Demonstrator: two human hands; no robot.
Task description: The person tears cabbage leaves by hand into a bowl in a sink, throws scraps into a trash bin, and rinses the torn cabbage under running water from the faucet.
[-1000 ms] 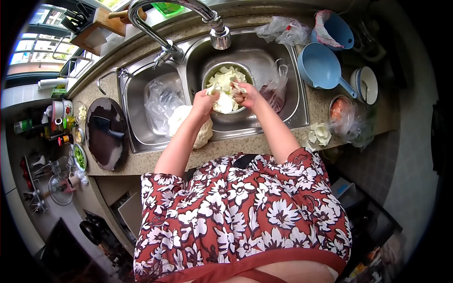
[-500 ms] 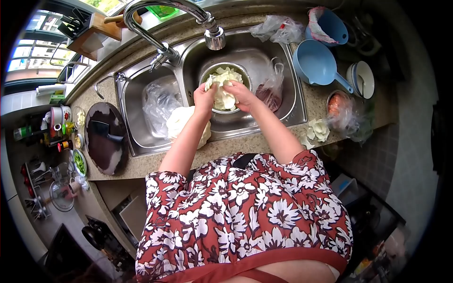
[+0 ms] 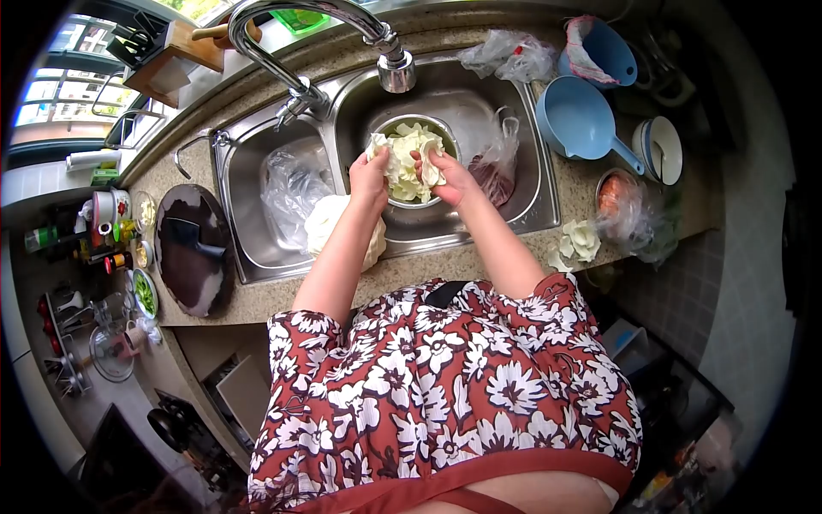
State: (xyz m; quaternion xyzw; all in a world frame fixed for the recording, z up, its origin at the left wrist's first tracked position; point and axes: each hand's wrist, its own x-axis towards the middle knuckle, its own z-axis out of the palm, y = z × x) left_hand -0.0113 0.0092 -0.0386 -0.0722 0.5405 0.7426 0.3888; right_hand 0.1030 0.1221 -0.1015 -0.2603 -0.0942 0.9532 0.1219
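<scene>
Over a metal bowl in the right sink basin, both hands are at work with pale cabbage. My left hand is closed on a cabbage piece at the bowl's left side. My right hand pinches another leaf piece at the right side. Torn cabbage leaves fill the bowl between them. A cabbage head rests on the sink divider's near end, partly behind my left forearm.
The faucet arches over the basins. A clear bag lies in the left basin, a bag of dark red food in the right. A blue ladle, bowls and loose leaves sit right; a cleaver lies left.
My hands, close together over the bowl half a second ago, have moved apart, each with a separate piece of leaf.
</scene>
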